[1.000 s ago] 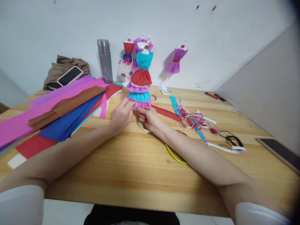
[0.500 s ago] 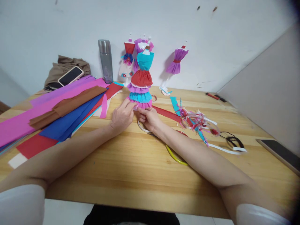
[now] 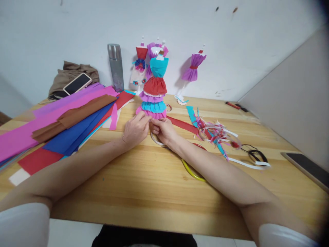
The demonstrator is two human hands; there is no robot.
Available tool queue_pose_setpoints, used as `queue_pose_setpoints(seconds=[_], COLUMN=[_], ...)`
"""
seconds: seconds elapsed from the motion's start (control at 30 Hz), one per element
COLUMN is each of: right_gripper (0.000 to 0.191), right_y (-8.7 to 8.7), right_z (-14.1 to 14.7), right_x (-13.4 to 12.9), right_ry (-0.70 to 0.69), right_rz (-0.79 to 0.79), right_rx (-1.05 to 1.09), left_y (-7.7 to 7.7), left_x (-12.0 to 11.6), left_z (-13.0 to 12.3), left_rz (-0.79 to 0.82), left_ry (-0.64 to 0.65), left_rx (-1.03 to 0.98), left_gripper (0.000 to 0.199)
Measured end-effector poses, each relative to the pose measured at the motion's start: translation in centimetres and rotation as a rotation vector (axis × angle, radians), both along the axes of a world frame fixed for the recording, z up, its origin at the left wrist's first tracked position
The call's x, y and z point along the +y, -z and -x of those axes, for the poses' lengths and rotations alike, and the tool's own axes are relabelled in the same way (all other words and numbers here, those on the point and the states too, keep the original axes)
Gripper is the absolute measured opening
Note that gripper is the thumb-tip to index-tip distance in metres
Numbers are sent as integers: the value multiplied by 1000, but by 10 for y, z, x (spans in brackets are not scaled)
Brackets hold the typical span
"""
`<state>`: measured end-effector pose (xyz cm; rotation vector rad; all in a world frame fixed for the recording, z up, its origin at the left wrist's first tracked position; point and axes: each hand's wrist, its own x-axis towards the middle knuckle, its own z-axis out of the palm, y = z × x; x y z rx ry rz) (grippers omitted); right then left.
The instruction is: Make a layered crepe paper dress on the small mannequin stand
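Observation:
A small dress form wears a tiered crepe-paper dress (image 3: 154,85) with a turquoise top, a red tier and purple, turquoise and pink ruffles below. It stands upright on the table. At its hem, my left hand (image 3: 136,129) is closed, with thumb and forefinger against the front of the pink ruffle (image 3: 156,114). My right hand (image 3: 163,130) pinches the same hem from the right, its fingertips meeting those of the left. The exact bit between the fingertips is hidden. Scissors with a yellow handle (image 3: 192,171) lie partly under my right forearm.
Stacked crepe-paper sheets (image 3: 74,127) cover the left side. Behind them are a phone (image 3: 77,84), a brown cloth (image 3: 77,70) and a grey flask (image 3: 116,70). Other dressed forms, one in purple (image 3: 194,68), stand by the wall. Paper scraps (image 3: 213,132) and another phone (image 3: 308,168) lie right.
My left hand has shifted slightly right and down along the hem, bringing its fingertips to those of my right hand. The dress form and right hand look nearly still.

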<state>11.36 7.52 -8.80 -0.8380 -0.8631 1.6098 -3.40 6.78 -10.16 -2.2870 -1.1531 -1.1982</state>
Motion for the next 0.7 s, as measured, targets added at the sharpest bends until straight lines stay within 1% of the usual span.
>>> queue_pose_setpoints(seconds=[0.1, 0.47, 0.7], right_gripper=[42, 24, 24], right_y=[-1, -4, -3], right_z=[0, -4, -4], right_x=[-1, 2, 1], right_ry=[-6, -39, -38], right_rz=[2, 54, 65], right_rx=[11, 34, 41], left_y=[1, 5, 9], left_x=[0, 1, 4], left_z=[-1, 1, 5], left_rz=[5, 104, 119], left_ry=[14, 73, 119], left_rx=[6, -34, -34], left_gripper=[29, 34, 43])
